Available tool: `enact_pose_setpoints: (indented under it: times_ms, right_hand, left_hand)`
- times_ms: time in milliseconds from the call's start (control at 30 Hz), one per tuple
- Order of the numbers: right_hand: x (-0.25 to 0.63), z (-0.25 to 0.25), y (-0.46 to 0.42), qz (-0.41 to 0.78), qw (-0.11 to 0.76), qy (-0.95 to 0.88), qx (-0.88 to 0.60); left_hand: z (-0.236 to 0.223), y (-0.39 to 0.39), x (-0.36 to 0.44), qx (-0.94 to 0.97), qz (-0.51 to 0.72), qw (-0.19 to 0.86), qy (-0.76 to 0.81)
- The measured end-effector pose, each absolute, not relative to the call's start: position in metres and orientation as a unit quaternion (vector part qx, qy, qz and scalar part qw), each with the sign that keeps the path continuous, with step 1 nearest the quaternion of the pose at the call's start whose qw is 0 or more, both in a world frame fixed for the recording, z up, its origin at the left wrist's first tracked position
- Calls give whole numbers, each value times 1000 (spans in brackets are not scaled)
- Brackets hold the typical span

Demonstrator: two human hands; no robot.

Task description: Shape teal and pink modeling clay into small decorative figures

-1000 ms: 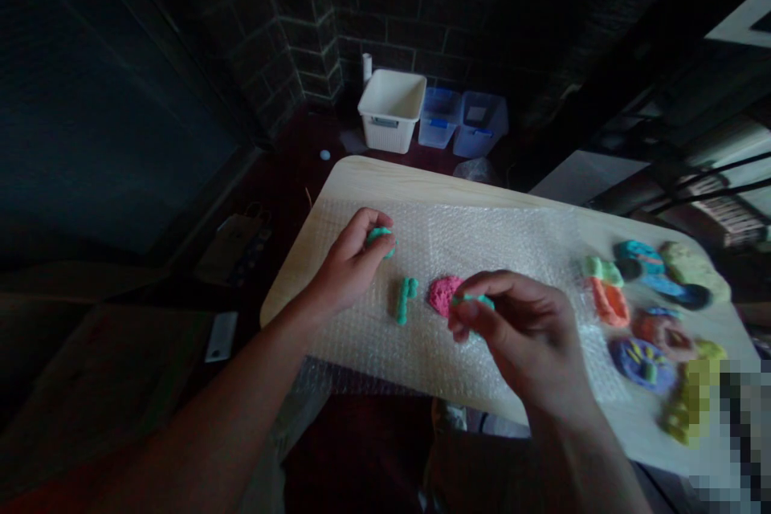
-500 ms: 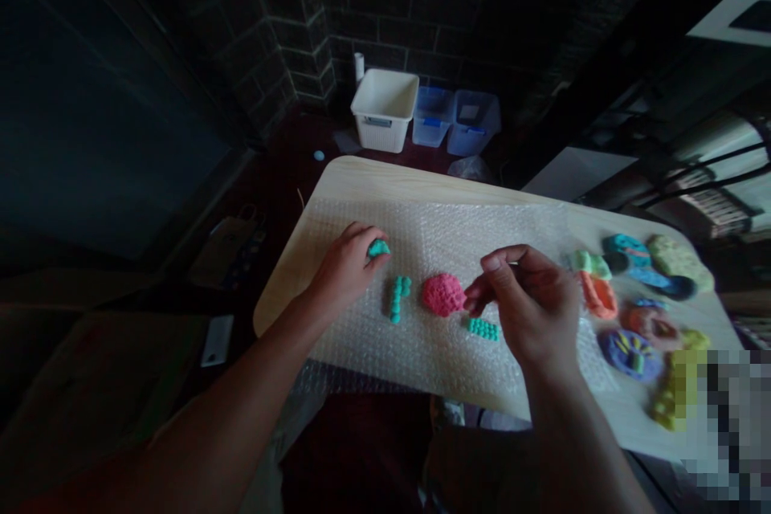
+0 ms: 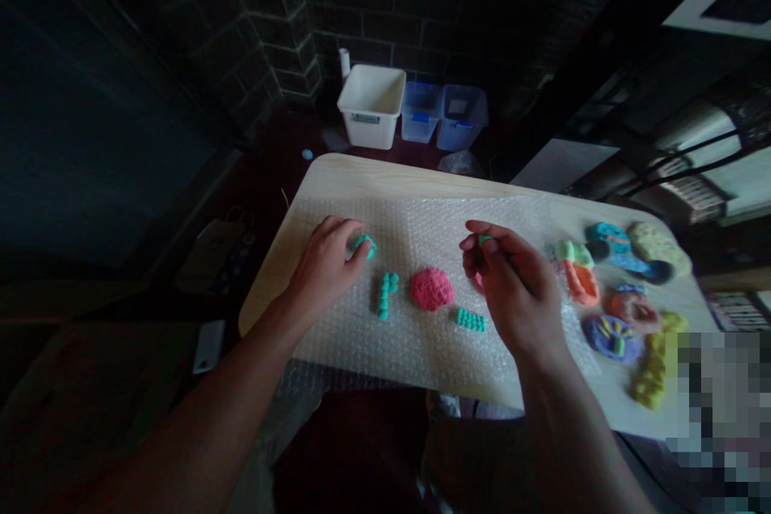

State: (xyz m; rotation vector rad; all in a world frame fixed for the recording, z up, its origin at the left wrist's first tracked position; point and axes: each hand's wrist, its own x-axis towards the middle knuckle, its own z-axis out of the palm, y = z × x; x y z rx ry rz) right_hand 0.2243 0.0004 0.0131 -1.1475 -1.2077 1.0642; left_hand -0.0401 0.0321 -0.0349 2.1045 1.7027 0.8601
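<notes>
My left hand [image 3: 325, 265] rests on the bubble wrap sheet [image 3: 422, 337], its fingers curled around a teal lump of clay [image 3: 365, 244]. My right hand [image 3: 511, 289] is raised a little above the sheet, pinching a tiny teal bit of clay [image 3: 483, 240] between thumb and fingertips. Between the hands lie a teal clay strip [image 3: 384, 294], a pink clay dome [image 3: 431, 288] and a short teal bumpy strip [image 3: 469, 320], the last just left of my right wrist.
A pale wooden table [image 3: 385, 177] carries the sheet. Several coloured clay shapes [image 3: 614, 289] crowd its right end. On the dark floor beyond stand a white bin [image 3: 372, 105] and two clear blue boxes [image 3: 442, 106]. A phone-like object [image 3: 207, 345] lies lower left.
My right hand set the short teal strip down beside the pink dome, then lifted up and back with a tiny teal bit pinched. My left hand stayed on its teal lump.
</notes>
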Motion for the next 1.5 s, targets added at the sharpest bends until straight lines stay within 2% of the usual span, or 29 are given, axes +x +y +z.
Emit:
enact_pose_setpoints:
  times_ms: [233, 400, 767, 967, 1200, 1333, 1500]
  right_hand:
    - [216, 16, -3, 497, 539, -483, -479]
    - [209, 8, -7, 519, 514, -509, -455]
    - [203, 5, -30, 562, 441, -578, -395]
    - [202, 2, -25, 535, 483, -546, -427]
    - [216, -9, -8, 536, 558, -443, -452]
    - [217, -10, -4, 536, 562, -428, -462]
    - [221, 1, -5, 481, 537, -490, -490]
  left_hand:
    - [-17, 28, -34, 700, 372, 124, 597]
    - [2, 11, -18, 681, 422, 230, 553]
    - [6, -6, -20, 570, 486, 411, 520]
    - [19, -10, -18, 463, 562, 473, 497]
    - [18, -8, -27, 359, 653, 476, 467]
    - [24, -9, -24, 331, 663, 479, 471]
    - [23, -16, 6, 359, 638, 478, 485]
